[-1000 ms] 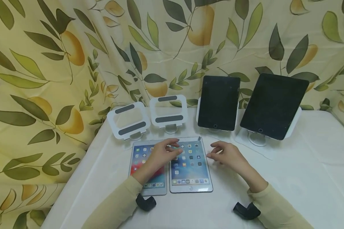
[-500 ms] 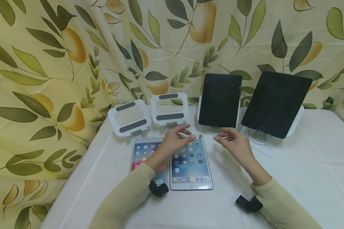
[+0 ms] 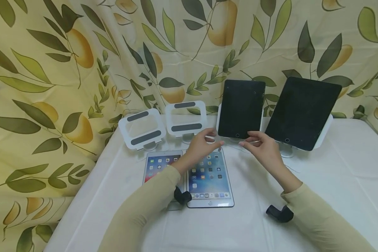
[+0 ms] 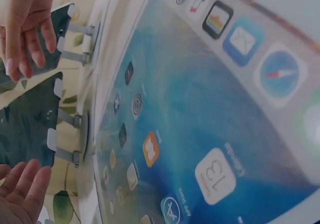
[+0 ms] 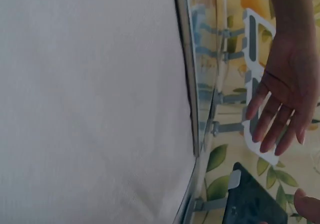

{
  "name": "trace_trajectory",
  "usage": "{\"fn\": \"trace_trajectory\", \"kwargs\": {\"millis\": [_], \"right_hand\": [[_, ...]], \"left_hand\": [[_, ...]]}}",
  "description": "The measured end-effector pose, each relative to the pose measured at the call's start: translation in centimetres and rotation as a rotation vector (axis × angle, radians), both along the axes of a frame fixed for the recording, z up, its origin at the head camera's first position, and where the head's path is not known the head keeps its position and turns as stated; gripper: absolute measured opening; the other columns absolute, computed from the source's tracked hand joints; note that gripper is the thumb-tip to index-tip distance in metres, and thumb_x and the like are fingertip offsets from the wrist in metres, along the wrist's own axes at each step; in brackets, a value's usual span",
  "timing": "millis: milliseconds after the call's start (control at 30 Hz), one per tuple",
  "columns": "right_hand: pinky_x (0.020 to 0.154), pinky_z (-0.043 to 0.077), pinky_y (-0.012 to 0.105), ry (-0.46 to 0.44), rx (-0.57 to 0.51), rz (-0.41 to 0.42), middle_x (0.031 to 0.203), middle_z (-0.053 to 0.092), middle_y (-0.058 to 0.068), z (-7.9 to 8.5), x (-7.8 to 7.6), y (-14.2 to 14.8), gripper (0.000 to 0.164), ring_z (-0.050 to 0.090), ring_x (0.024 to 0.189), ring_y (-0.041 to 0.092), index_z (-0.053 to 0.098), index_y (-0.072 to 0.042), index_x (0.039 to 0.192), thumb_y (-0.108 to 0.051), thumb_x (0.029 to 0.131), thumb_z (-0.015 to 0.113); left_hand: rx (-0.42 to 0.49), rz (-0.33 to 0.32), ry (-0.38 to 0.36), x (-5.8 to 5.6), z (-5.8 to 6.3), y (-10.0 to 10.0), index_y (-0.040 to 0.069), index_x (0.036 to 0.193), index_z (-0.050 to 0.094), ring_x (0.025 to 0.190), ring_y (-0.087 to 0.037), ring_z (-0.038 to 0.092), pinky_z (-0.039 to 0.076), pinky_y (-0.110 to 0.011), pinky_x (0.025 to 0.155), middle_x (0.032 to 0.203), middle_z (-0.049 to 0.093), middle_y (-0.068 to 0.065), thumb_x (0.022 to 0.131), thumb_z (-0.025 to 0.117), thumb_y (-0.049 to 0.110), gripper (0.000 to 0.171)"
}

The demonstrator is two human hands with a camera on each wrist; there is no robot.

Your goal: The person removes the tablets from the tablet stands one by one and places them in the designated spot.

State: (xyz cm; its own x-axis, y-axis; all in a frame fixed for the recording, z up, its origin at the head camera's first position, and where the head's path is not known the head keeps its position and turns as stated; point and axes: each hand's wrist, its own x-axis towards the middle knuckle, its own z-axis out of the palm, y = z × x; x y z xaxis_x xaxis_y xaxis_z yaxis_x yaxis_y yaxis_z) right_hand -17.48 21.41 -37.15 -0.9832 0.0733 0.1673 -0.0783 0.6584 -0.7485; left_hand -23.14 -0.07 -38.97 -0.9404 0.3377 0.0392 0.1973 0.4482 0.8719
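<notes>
Curtain [image 3: 113, 70] behind, tablet [image 3: 241, 109] stands just beyond both grips [image 3: 200, 147] [image 3: 264, 148].

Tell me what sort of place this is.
Probably a makeshift display or filming corner: a white-covered table backed by leaf-and-fruit patterned cloth, with tablets propped up or lying flat and two bare stands.

The smaller black rectangular tablet [image 3: 241, 108] has a larger tilted black tablet [image 3: 303, 113] on its right, with a gap narrowing downward between; two white open-frame stands with grey pads [image 3: 186, 127] obstruct its left, a leaf-printed fabric curtain [image 3: 176, 35] bars its rear, and in front, passage opens between left hand [image 3: 201, 147] and right hand [image 3: 266, 148]
</notes>
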Motion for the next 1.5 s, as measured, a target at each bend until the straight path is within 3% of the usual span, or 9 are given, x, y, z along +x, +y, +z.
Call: {"fn": "trace_trajectory", "kwargs": {"millis": [167, 500, 633, 767, 1033, 1100, 1333, 1500], "right_hand": [[0.062, 0.042, 0.007, 0.026, -0.002, -0.044, 0.11, 0.064, 0.023, 0.0, -1.1, 1.0, 0.057, 0.063, 0.096, 0.035, 0.05, 0.004, 0.129, -0.03, 0.086, 0.069], [0.073, 0.044, 0.026, 0.065, 0.053, -0.122, 0.117, 0.059, 0.025, 0.6, -3.5, 2.8, 0.065, 0.061, 0.1, 0.035, 0.043, 0.004, 0.135, -0.032, 0.087, 0.068], [0.079, 0.05, 0.039, 0.0, 0.038, -0.11, 0.124, 0.053, 0.027, 1.7, -5.0, 3.0, 0.071, 0.056, 0.108, 0.038, 0.036, 0.005, 0.139, -0.035, 0.089, 0.065], [0.093, 0.045, 0.052, -0.122, -0.028, -0.117, 0.135, 0.044, 0.029, 2.9, -6.3, 3.0, 0.079, 0.047, 0.121, 0.041, 0.027, 0.004, 0.144, -0.038, 0.089, 0.063], [0.105, 0.034, 0.053, -0.211, -0.081, -0.18, 0.142, 0.036, 0.029, 4.1, -8.2, 2.8, 0.074, 0.036, 0.13, 0.042, 0.025, 0.004, 0.146, -0.028, 0.09, 0.063], [0.105, 0.035, 0.052, -0.221, -0.089, -0.199, 0.141, 0.037, 0.029, 4.2, -8.5, 2.7, 0.069, 0.037, 0.129, 0.041, 0.026, 0.004, 0.145, -0.021, 0.091, 0.061], [0.103, 0.038, 0.048, -0.225, -0.157, -0.246, 0.137, 0.04, 0.027, 4.2, -8.9, 2.6, 0.059, 0.042, 0.123, 0.038, 0.031, 0.005, 0.142, -0.005, 0.09, 0.058], [0.096, 0.042, 0.04, -0.198, -0.188, -0.231, 0.132, 0.044, 0.023, 4.1, -8.9, 3.1, 0.056, 0.045, 0.117, 0.032, 0.036, 0.004, 0.139, -0.008, 0.089, 0.06]], "left_hand": [[0.021, 0.013, -0.029, -1.2, 0.3, 0.7, 0.014, 0.14, 0.045, 0.111, -0.018, 0.06, 0.053, -0.026, 0.084, 0.128, 0.057, -0.004, 0.084, 0.071, 0.034, 0.065], [0.021, 0.062, -0.002, -3.3, 0.7, 2.9, 0.01, 0.139, 0.045, 0.116, -0.021, 0.056, 0.049, -0.03, 0.092, 0.131, 0.054, -0.007, 0.08, 0.076, 0.024, 0.067], [0.005, 0.1, 0.05, -4.5, 1.0, 3.6, 0.007, 0.136, 0.047, 0.111, -0.021, 0.058, 0.049, -0.03, 0.09, 0.127, 0.055, -0.009, 0.081, 0.076, 0.022, 0.064], [-0.027, 0.148, 0.074, -5.4, 1.4, 4.3, 0.005, 0.135, 0.048, 0.109, -0.022, 0.059, 0.049, -0.03, 0.09, 0.124, 0.056, -0.01, 0.081, 0.076, 0.022, 0.064], [-0.103, 0.166, 0.046, -6.2, 2.6, 5.6, 0.004, 0.136, 0.046, 0.117, -0.023, 0.054, 0.046, -0.032, 0.096, 0.13, 0.053, -0.011, 0.081, 0.075, 0.026, 0.066], [-0.071, 0.173, 0.022, -6.3, 2.7, 5.8, 0.003, 0.135, 0.046, 0.117, -0.023, 0.054, 0.046, -0.032, 0.097, 0.129, 0.055, -0.012, 0.08, 0.076, 0.024, 0.066], [0.171, 0.201, -0.13, -6.5, 2.9, 5.7, 0.002, 0.135, 0.045, 0.117, -0.027, 0.053, 0.044, -0.036, 0.099, 0.127, 0.054, -0.018, 0.08, 0.075, 0.013, 0.064], [0.263, 0.206, -0.158, -6.5, 2.6, 5.7, 0.002, 0.135, 0.043, 0.117, -0.029, 0.051, 0.043, -0.036, 0.099, 0.128, 0.052, -0.019, 0.082, 0.073, 0.009, 0.062]]}}
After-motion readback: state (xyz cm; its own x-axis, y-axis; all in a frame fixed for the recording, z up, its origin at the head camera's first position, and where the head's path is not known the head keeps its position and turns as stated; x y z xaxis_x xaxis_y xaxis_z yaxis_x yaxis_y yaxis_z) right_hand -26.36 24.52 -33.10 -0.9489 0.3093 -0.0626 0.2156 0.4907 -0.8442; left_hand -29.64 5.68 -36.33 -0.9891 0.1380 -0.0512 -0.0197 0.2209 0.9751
